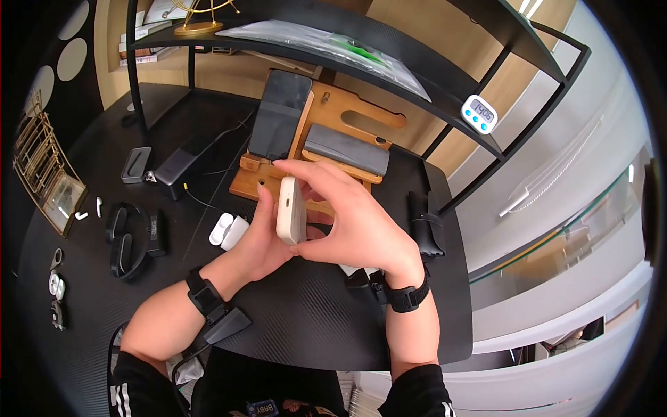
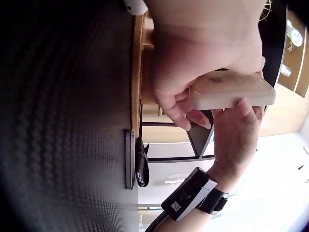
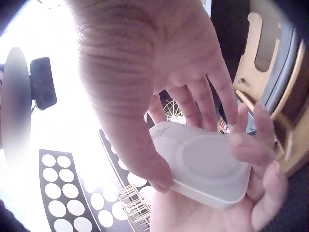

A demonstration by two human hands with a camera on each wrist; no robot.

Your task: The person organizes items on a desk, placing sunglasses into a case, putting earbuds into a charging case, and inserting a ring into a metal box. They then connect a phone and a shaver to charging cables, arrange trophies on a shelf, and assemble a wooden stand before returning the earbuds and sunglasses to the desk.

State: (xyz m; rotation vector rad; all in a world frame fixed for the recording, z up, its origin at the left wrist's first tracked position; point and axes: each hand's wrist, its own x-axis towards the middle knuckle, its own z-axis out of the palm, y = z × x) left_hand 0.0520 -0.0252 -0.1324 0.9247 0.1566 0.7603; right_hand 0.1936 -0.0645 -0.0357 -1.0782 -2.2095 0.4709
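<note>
Both hands hold a white magnetic power bank (image 1: 289, 210) above the desk, its narrow edge with a small port facing the head camera. In the right wrist view a round ring marks the flat face of the power bank (image 3: 207, 159). My right hand (image 1: 365, 219) spans it, thumb on one edge and fingers at the opposite one. From below and the left, my left hand (image 1: 260, 240) supports it, with fingers bent around its end in the right wrist view. Just behind stands a wooden dock (image 1: 326, 111) bearing a black phone (image 1: 281, 115) and a grey case (image 1: 347, 149).
White earbuds in a case (image 1: 228, 231) lie left of my hands. Further left are a black power bank (image 1: 184, 161), a black headset (image 1: 128, 240) and a wire rack (image 1: 52, 167). A black pouch (image 1: 425, 226) lies right. A shelf (image 1: 278, 48) spans the back, with a timer (image 1: 479, 115).
</note>
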